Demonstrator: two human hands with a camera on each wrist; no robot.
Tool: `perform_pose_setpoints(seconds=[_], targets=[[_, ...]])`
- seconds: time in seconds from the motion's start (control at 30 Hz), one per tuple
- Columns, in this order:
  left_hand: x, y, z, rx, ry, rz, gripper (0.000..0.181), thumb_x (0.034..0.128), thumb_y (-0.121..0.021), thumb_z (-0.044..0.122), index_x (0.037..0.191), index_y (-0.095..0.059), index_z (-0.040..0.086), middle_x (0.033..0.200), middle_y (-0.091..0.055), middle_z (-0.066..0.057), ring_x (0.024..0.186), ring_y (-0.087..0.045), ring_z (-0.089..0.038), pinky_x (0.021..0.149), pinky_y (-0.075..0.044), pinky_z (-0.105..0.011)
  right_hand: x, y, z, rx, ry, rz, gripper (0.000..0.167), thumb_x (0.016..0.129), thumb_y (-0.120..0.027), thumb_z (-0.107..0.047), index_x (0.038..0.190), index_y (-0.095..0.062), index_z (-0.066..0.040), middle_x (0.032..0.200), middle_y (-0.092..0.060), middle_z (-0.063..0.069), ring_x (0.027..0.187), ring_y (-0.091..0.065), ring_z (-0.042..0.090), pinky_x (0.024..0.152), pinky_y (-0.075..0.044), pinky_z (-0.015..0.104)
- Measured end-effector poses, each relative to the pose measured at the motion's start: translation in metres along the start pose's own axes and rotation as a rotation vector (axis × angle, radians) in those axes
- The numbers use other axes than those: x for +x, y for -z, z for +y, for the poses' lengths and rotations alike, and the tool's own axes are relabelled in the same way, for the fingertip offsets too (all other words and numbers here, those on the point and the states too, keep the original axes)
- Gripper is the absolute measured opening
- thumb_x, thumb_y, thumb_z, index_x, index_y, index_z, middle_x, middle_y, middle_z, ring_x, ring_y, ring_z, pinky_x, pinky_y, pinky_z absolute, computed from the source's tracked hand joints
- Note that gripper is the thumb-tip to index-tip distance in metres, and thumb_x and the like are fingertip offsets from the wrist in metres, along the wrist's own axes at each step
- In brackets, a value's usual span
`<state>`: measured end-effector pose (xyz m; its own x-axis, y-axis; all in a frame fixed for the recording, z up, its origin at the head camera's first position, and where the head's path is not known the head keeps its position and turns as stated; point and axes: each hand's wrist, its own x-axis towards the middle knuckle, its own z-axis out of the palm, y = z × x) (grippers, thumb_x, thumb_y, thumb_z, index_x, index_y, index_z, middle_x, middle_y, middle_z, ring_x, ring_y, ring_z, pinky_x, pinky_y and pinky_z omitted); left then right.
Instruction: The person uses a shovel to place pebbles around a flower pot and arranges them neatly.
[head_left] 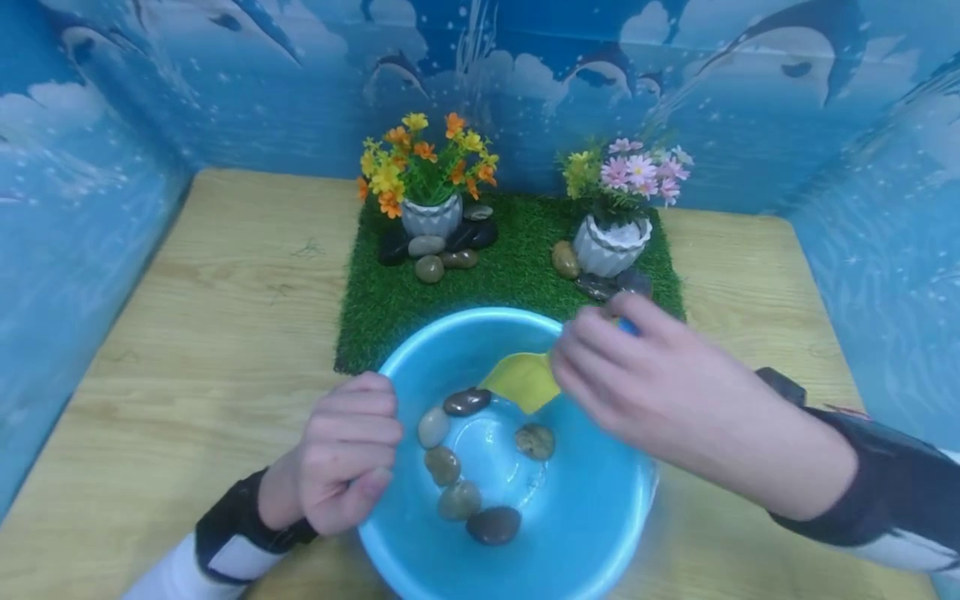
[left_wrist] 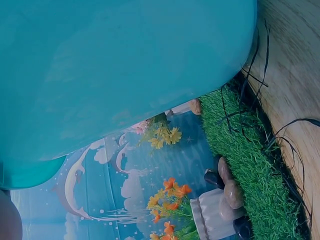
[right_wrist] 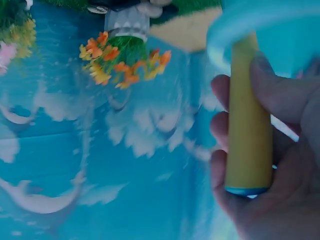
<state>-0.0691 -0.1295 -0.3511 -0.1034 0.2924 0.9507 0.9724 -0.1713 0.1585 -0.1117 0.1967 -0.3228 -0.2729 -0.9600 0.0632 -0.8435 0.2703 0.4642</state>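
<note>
A blue plastic basin (head_left: pixel 457 321) stands at the near middle of the table, with several smooth stones in a loose ring on its bottom. On its left side my left hand (head_left: pixel 348 454) grips the rim, fingers curled; the basin's outer wall (left_wrist: pixel 125 65) fills much of the left wrist view. My right hand (head_left: pixel 645 375), above the right rim, holds a yellow toy shovel (right_wrist: pixel 248 135) by its blue-ended handle. The shovel's pointed yellow blade reaches inside the basin, close to a dark stone (head_left: pixel 467 402). A mottled stone (head_left: pixel 536 442) lies below the blade, apart from the others.
Behind the basin lies a green turf mat (head_left: pixel 517 242). On it stand a pot of orange and yellow flowers (head_left: pixel 431 217) and a pot of pink flowers (head_left: pixel 611 246), with stones around both. Blue dolphin-printed walls (head_left: pixel 487 92) enclose the wooden table (head_left: pixel 225 317).
</note>
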Motion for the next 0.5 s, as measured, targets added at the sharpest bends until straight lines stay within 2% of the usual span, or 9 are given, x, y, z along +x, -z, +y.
perform_pose_setpoints(seconds=[0.07, 0.13, 0.23, 0.3, 0.5], targets=[[0.001, 0.0, -0.001, -0.001, -0.007, 0.003, 0.05, 0.0975, -0.043, 0.011, 0.048, -0.036, 0.017, 0.05, -0.032, 0.007, 0.048, -0.024, -0.007, 0.057, -0.026, -0.022, 0.039, 0.048, -0.004, -0.07, 0.094, -0.04, 0.042, 0.079, -0.075, -0.004, 0.118, -0.062, 0.002, 0.113, -0.062, 0.022, 0.101, -0.055, 0.037, 0.089, -0.044, 0.05], [0.001, 0.0, -0.001, -0.002, -0.01, 0.004, 0.05, 0.0972, -0.043, 0.011, 0.048, -0.036, 0.018, 0.05, -0.032, 0.007, 0.048, -0.024, -0.006, 0.057, -0.026, -0.021, 0.058, 0.065, -0.006, -0.123, 0.163, -0.058, 0.029, 0.079, -0.078, -0.007, 0.105, -0.067, -0.001, 0.103, -0.064, 0.018, 0.096, -0.056, 0.031, 0.088, -0.044, 0.043], [-0.005, 0.0, -0.002, -0.004, -0.01, 0.003, 0.049, 0.0967, -0.044, 0.012, 0.048, -0.036, 0.018, 0.05, -0.032, 0.008, 0.048, -0.024, -0.006, 0.057, -0.026, -0.022, 0.068, 0.06, -0.011, -0.118, 0.221, -0.078, 0.016, 0.081, -0.078, -0.01, 0.094, -0.07, -0.007, 0.095, -0.062, 0.01, 0.089, -0.053, 0.026, 0.085, -0.043, 0.038], [-0.009, 0.001, -0.002, -0.005, -0.003, 0.002, 0.049, 0.0966, -0.045, 0.012, 0.048, -0.037, 0.018, 0.05, -0.033, 0.008, 0.048, -0.025, -0.006, 0.058, -0.027, -0.022, 0.07, 0.054, -0.013, -0.07, 0.244, -0.09, 0.014, 0.081, -0.079, -0.013, 0.092, -0.071, -0.01, 0.092, -0.06, 0.007, 0.087, -0.05, 0.024, 0.083, -0.041, 0.037], [-0.007, 0.001, -0.003, -0.013, -0.007, -0.001, 0.049, 0.0972, -0.044, 0.012, 0.049, -0.037, 0.018, 0.051, -0.032, 0.008, 0.049, -0.025, -0.006, 0.059, -0.027, -0.022, 0.075, 0.044, -0.01, 0.212, 0.242, -0.169, 0.016, 0.08, -0.08, -0.02, 0.088, -0.067, -0.017, 0.083, -0.055, -0.004, 0.08, -0.041, 0.017, 0.074, -0.035, 0.031]])
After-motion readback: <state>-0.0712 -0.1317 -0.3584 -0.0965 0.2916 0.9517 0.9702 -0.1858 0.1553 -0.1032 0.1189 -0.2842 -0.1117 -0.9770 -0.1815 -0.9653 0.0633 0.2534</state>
